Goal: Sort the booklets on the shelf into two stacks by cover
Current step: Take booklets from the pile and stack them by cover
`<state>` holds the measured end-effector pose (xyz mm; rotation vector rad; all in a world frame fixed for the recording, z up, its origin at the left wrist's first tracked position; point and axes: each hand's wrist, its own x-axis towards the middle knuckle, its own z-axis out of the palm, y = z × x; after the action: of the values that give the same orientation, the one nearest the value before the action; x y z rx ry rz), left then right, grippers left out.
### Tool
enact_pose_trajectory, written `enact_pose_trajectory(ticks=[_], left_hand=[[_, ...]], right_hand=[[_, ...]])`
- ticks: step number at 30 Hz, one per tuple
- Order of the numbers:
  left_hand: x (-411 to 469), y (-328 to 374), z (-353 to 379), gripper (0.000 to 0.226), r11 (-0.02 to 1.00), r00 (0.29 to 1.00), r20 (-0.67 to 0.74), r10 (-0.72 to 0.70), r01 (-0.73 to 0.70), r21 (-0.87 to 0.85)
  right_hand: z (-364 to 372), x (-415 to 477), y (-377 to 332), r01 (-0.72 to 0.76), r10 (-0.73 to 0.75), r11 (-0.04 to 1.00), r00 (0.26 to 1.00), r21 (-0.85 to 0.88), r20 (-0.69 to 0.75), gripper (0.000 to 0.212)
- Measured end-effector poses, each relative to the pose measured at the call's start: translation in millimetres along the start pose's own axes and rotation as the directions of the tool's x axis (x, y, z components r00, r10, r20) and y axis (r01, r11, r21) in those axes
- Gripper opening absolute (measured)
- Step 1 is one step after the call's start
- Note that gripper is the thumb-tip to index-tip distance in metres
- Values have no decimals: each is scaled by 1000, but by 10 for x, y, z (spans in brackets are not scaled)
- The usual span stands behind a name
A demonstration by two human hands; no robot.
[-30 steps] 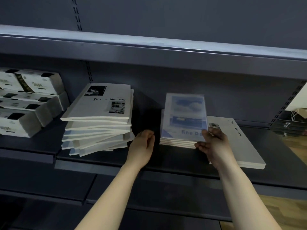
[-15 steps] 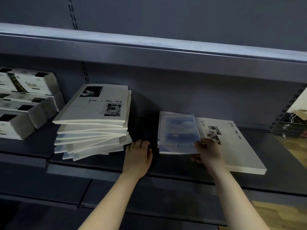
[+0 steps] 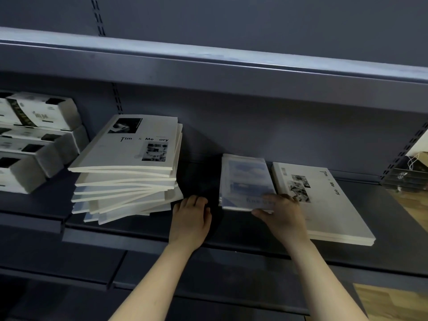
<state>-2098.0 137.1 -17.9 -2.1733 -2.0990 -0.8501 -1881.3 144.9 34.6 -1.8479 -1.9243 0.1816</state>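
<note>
Dark grey metal shelving runs across the wall, and everything sits on one shelf (image 3: 199, 179). Far left, white boxes (image 3: 39, 140) are piled against the back, no part of the job as far as I can judge. Next comes the unsorted pile (image 3: 129, 172), fanned and slipping. A white "Time & Memory" cover is on top and blue edges show lower down, so both covers are mixed in it. The left hand (image 3: 190, 221) lies on the bare shelf just beside that pile's near corner, fingers relaxed and holding nothing; I take it to be waiting to draw the next booklet. Right of it the blue-cover stack (image 3: 234, 206) stands apart. The right hand (image 3: 282, 216) pinches the top blue booklet (image 3: 247, 177) at its near right corner, fingers (image 3: 273, 199) over the cover and thumb under the edge, seemingly squaring it onto the stack. Just beside it on the right lies the white-cover stack (image 3: 324, 205), kept separate by cover.
</note>
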Motion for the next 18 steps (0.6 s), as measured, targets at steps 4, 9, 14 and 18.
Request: enact_pose_trajectory(ticks=[4,9,14,18], left_hand=[[9,-3,9,26,1000,1000,5,0,0,-7],[13,-3,6,27,1000,1000,8,2,-2,-10],[34,-11,28,25,1000,1000,-21,12,-12,-11],[40,-6,15,26,1000,1000,-10,5,-5,-21]], right_hand=[[35,87,-53,7,-6,1000,999,18,-34,43],[90,181,-87,37,-35,999,996,28,-82,39],[150,229,-47,-15,17,997,999,74,-35,47],[88,273,-56,-31,31,996,1000,80,3,44]])
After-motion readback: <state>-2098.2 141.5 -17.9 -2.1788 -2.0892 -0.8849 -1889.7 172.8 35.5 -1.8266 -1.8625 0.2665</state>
